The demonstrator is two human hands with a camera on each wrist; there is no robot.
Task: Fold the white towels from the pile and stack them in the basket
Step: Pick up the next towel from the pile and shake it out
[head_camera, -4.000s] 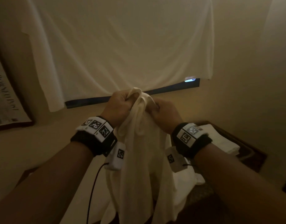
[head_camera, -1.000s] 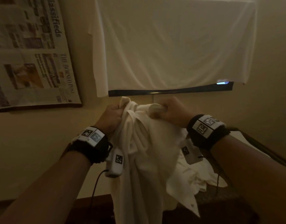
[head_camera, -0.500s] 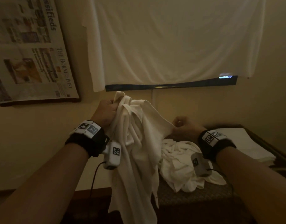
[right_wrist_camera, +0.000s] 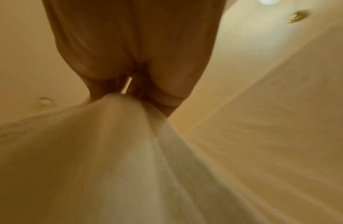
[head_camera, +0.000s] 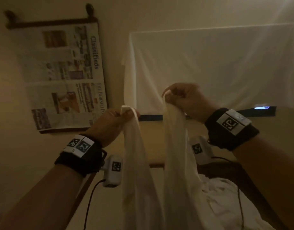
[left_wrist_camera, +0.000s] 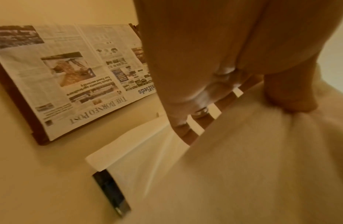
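A white towel (head_camera: 174,171) hangs in the air in front of me, held up by two of its top corners. My left hand (head_camera: 116,117) pinches the left corner and my right hand (head_camera: 181,98) pinches the right corner a little higher. The cloth falls in two long drapes that join lower down. In the left wrist view the left hand's fingers (left_wrist_camera: 203,106) curl over the towel (left_wrist_camera: 243,166). In the right wrist view the right hand (right_wrist_camera: 132,84) nips a peak of towel (right_wrist_camera: 118,151). The pile of white towels (head_camera: 226,196) lies low right. The basket is not in view.
A framed newspaper (head_camera: 63,77) hangs on the wall at the left. A white sheet (head_camera: 209,63) drapes over a dark wall-mounted screen (head_camera: 259,112) straight ahead. A dark wooden edge (head_camera: 226,165) runs behind the pile at the right.
My right hand has left the pile and risen, and it now pinches a second corner. The hands have moved apart, the towel has opened, and the view has tilted upward.
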